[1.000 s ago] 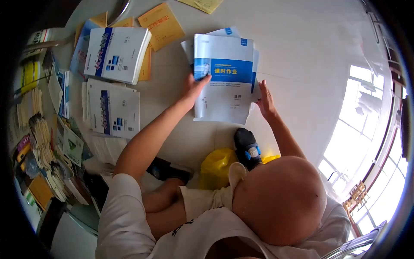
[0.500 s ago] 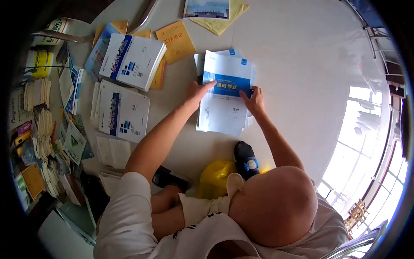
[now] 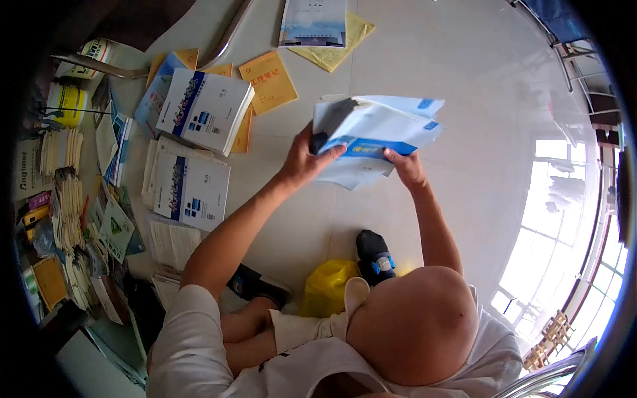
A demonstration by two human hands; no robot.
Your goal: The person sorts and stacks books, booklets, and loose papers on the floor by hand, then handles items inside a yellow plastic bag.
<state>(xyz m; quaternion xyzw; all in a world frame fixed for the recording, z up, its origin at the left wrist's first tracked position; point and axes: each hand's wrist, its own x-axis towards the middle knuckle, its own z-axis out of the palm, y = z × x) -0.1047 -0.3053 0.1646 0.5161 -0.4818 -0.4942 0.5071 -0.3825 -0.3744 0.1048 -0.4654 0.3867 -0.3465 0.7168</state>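
A stack of white and blue workbooks (image 3: 371, 129) is held between my two hands, tilted and bent, with its pages fanned at the upper left. My left hand (image 3: 306, 159) grips the left side, thumb lying on the front cover. On the right side, my right hand (image 3: 406, 167) has its thumb on the cover and its fingers behind, partly hidden. The stack appears raised off the tiled floor. Left of it lie a thick pile of white books with a blue band (image 3: 206, 109) and a similar pile (image 3: 192, 189) just below.
An orange notebook (image 3: 267, 81) lies beyond the left pile. At the top are a booklet with a building cover (image 3: 313, 25) and yellow paper (image 3: 338, 46). Stacked papers (image 3: 66, 205) line the left side. A yellow plastic bag (image 3: 327, 286) sits by my feet.
Both hands have lifted the workbook stack from the floor and tipped it. The covers, flat before, now bend, and the pages spread at the upper left.
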